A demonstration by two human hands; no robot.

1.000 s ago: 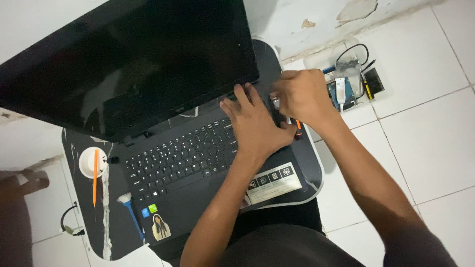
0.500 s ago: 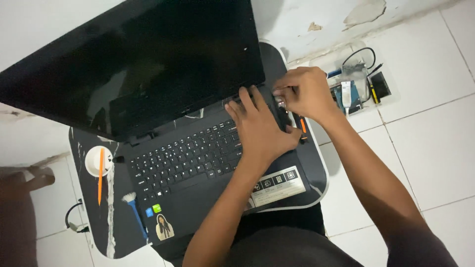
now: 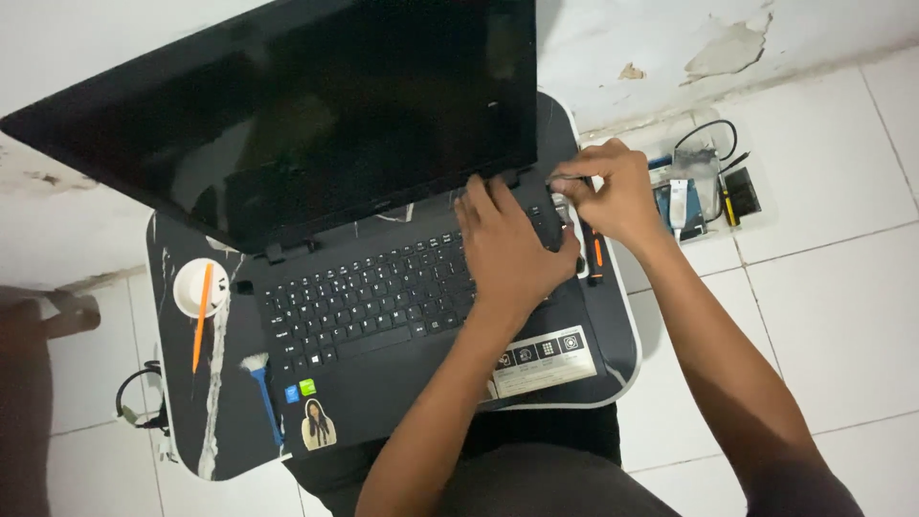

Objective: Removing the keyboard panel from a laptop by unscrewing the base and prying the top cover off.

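A view from above of a person seated on a white tiled floor, working at a black laptop.

The laptop is the largest thing here. It lies on a dark lap desk with a pale rim, its lid open and its dark screen tilted back toward a wall with peeling paint. It looks rigid and fairly heavy; the screen and hinge would be the fragile parts, so the solid base edges seem the safest place to grip, not the lid.

The left hand lies flat on the right end of the keyboard, fingers spread and pressing down, gripping nothing.

The right hand is at the laptop's back right corner, near the hinge. Its fingers are pinched closed on a small slim metal tool, whose kind cannot be made out. Such a tool would be light, stiff and easy to drop.

On the desk's left side stand a small white cup with an orange stick across it, and a blue brush close to the laptop.

On the floor to the right lies a clear tray of small parts and cables.
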